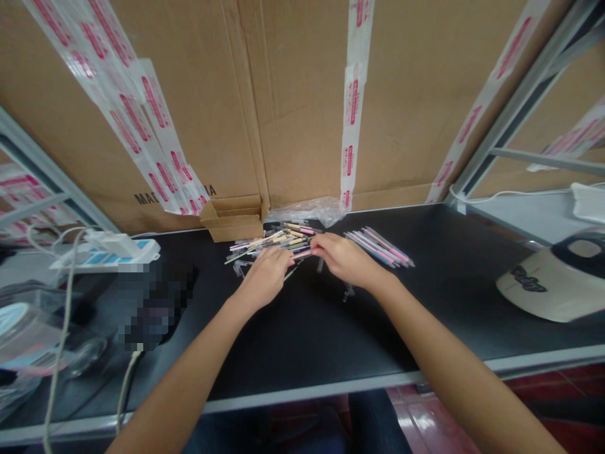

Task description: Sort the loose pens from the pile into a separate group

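Observation:
Between my two hands lies a slim pink pen (301, 255), held level just above the black table. My left hand (268, 276) pinches its left end, while my right hand (341, 257) closes on the right end. Behind the hands spreads a loose pile of pens (283, 238) in cream, white, green and dark tones. Right of my right hand, several pink and grey pens (380, 246) lie side by side in a neat row. Small clear plastic pieces (348, 292) rest below my right wrist, and others sit beside my left hand.
A small open cardboard box (234, 217) and clear plastic wrap (326, 211) stand at the back, against large taped cardboard. On the left are a white power strip (137, 254), cables and a blurred-out dark device (155, 315). A cream cap (543, 284) lies at right.

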`<state>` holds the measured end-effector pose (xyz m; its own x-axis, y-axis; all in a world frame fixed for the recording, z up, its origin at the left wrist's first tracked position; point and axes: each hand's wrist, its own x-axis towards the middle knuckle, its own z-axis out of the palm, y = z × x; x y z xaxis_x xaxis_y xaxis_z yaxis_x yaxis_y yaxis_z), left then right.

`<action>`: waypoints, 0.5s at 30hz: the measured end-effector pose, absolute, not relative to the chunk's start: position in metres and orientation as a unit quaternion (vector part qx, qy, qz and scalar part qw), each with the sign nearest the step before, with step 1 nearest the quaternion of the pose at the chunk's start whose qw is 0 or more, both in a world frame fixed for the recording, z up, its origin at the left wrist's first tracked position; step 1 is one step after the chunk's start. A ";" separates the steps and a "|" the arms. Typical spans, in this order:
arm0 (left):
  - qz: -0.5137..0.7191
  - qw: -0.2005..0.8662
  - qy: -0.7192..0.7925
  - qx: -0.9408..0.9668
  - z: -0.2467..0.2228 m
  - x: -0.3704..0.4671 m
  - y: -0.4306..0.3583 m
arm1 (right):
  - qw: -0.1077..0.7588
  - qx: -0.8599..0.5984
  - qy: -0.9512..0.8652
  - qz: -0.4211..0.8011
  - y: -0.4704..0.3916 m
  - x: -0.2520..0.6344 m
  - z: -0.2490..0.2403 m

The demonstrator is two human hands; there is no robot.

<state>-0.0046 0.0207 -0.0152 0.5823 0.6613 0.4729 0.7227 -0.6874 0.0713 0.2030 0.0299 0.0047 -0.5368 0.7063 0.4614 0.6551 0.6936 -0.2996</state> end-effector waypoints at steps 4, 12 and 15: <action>-0.231 0.139 -0.377 -0.886 -0.015 -0.007 0.022 | 0.255 -0.413 -0.872 0.060 0.029 0.198 0.002; -0.236 0.209 -0.372 -0.873 -0.005 -0.008 0.019 | 0.337 -0.353 -0.778 0.396 0.036 0.192 -0.004; -0.252 0.144 -0.404 -0.867 -0.007 -0.006 0.019 | 0.368 -0.352 -0.831 0.226 0.027 0.196 0.007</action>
